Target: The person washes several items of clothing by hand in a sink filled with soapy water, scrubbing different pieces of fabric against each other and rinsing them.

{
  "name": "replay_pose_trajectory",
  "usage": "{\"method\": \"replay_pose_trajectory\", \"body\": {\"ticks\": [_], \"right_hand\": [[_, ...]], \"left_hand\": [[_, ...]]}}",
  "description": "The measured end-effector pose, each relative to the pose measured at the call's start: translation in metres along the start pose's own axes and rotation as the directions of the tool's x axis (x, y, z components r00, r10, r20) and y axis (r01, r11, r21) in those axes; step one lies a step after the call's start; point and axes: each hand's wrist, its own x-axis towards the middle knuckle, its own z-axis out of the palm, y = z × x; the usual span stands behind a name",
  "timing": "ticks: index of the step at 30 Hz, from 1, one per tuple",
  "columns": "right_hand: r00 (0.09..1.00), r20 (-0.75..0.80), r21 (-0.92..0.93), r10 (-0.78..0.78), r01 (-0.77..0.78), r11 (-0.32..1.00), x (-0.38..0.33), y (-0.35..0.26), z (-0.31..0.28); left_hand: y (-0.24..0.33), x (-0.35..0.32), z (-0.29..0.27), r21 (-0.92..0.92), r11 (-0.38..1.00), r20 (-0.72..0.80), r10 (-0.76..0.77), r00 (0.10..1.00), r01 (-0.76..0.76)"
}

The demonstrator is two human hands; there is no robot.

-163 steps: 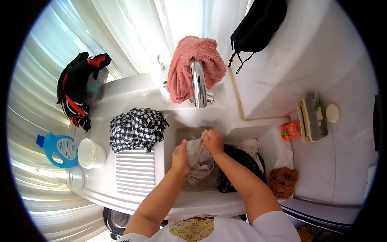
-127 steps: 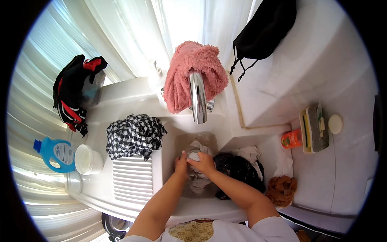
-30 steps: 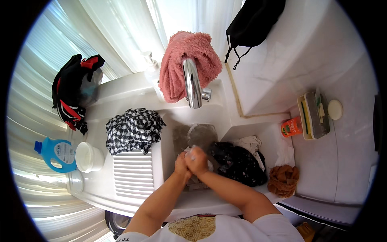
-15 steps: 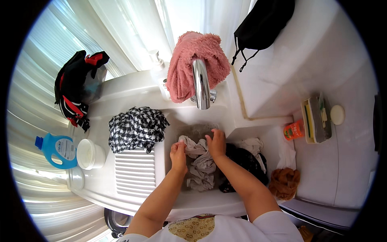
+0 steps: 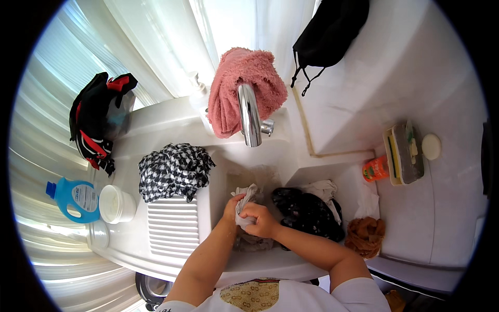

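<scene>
Over the basin of a white laundry sink [image 5: 280,254], both my hands grip one wet, pale grey cloth [image 5: 246,200]. My left hand [image 5: 232,208] is closed around its left side, and my right hand [image 5: 260,220] has its fingers wrapped over the cloth's front. Part of the cloth is bunched above my fists; more greyish fabric [image 5: 253,243] lies in the water below them. Just right of my right hand rests a dark patterned garment [image 5: 306,212], with a whitish cloth [image 5: 323,190] behind it.
A black-and-white checked cloth [image 5: 175,170] lies on the ribbed washboard [image 5: 172,223] at left. A chrome faucet [image 5: 249,117], draped with a pink towel [image 5: 228,99], overhangs the basin. Left stand a white tub [image 5: 117,204] and blue detergent bottle [image 5: 78,200]; right, a brown cloth [image 5: 365,236].
My hands have come together and closed round the pale grey cloth, gathering it up from the basin into a bunch. The whole view has shifted slightly.
</scene>
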Motion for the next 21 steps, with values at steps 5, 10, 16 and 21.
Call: {"method": "replay_pose_trajectory", "body": {"ticks": [5, 10, 16, 21], "right_hand": [[0.730, -0.598, -0.049, 0.331, -0.445, 0.894, 0.006, 0.056, -0.008], [0.932, -0.320, -0.421, -0.169, 0.019, 0.907, -0.005, 0.002, 0.038], [0.793, -0.602, -0.429, -0.096, -0.220, 0.876, 0.007, 0.049, 0.022], [0.921, -0.386, -0.439, -0.059, -0.128, 0.889, 0.001, 0.004, 0.039]], "left_hand": [[-0.034, -0.026, 0.058, 0.069, 0.972, -0.134, 0.232, 0.963, -0.225], [-0.020, -0.026, -0.006, -0.125, 0.991, 0.492, 0.023, 0.870, 0.045], [-0.034, -0.033, 0.055, -0.045, 0.948, -0.158, 0.304, 0.939, -0.315], [-0.018, -0.020, 0.002, -0.177, 0.984, 0.310, 0.066, 0.949, -0.010]]}}
